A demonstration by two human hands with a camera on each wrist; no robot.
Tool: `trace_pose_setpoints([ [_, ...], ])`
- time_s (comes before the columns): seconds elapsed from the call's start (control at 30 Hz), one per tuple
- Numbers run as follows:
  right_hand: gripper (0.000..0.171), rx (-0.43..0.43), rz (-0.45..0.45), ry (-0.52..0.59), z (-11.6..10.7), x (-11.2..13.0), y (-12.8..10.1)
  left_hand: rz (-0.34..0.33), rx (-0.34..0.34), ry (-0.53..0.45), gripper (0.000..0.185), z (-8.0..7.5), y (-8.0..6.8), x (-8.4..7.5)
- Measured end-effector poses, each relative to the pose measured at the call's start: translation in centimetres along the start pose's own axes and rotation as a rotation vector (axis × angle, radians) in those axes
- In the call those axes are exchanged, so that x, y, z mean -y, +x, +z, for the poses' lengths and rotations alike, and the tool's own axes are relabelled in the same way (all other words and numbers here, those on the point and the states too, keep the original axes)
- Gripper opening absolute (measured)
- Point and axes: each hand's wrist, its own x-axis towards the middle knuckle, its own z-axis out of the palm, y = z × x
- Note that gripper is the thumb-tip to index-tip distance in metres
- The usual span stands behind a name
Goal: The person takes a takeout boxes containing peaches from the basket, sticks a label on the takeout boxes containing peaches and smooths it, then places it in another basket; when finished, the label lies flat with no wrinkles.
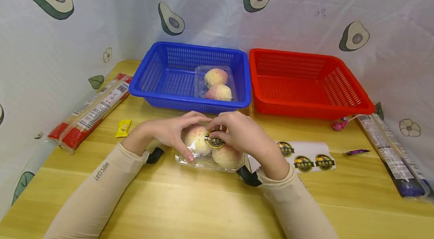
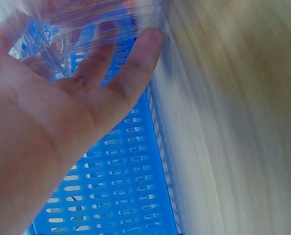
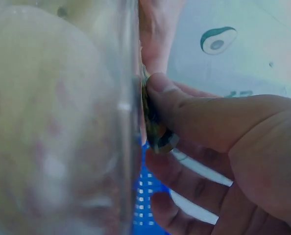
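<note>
A clear plastic box [image 1: 200,162] with two pale, pink-speckled peaches [image 1: 196,141] lies on the wooden table in front of the blue basket. My left hand [image 1: 168,132] holds its left side, thumb along the front and fingers at the far edge. In the left wrist view, fingers curl at the box's clear wall [image 2: 62,49]. My right hand [image 1: 243,134] pinches a black-and-gold round sticker [image 1: 214,141] between thumb and fingers over the lid. Seen from the right wrist, the sticker [image 3: 157,132] is edge-on, right at the lid's surface, its lower part bent outward.
Behind stand a blue basket [image 1: 190,104] holding another box of peaches [image 1: 217,77] and a red basket [image 1: 312,109]. A sticker sheet [image 1: 317,146] lies right of my hand. Long packets [image 1: 98,107] flank the left, with a yellow wrapped candy [image 1: 123,128]; a lollipop [image 1: 339,124] lies right.
</note>
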Motion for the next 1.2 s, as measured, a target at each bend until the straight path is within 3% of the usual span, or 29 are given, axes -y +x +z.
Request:
trace_pose_setpoints([
  [0.37, 0.018, 0.016, 0.059, -0.068, 0.5, 0.7, -0.4, -0.005, 0.006, -0.014, 0.108, 0.4, -0.1, 0.1],
  [0.5, 0.009, 0.027, 0.049, -0.093, 0.5, 1.2, -0.6, 0.005, 0.004, -0.019, 0.108, 0.4, -0.1, -0.1],
  [0.7, 0.007, 0.16, -0.02, 0.041, -0.6, 0.7, -1.3, 0.001, -0.008, 0.007, 0.11, 0.4, 0.0, -0.3],
  [0.87, 0.011, 0.128, 0.046, 0.074, -1.6, -0.7, -1.7, -0.016, -0.011, 0.021, 0.11, 0.1, 0.0, -0.4],
  [1.07, 0.014, 0.164, -0.062, 0.102, -1.1, -1.6, -1.2, -0.008, -0.006, 0.028, 0.11, 0.0, -0.2, -0.5],
  [1.2, 0.019, 0.187, 0.037, 0.157, -1.6, -2.8, -1.8, -0.016, -0.004, 0.025, 0.11, 0.1, -0.2, -0.6],
])
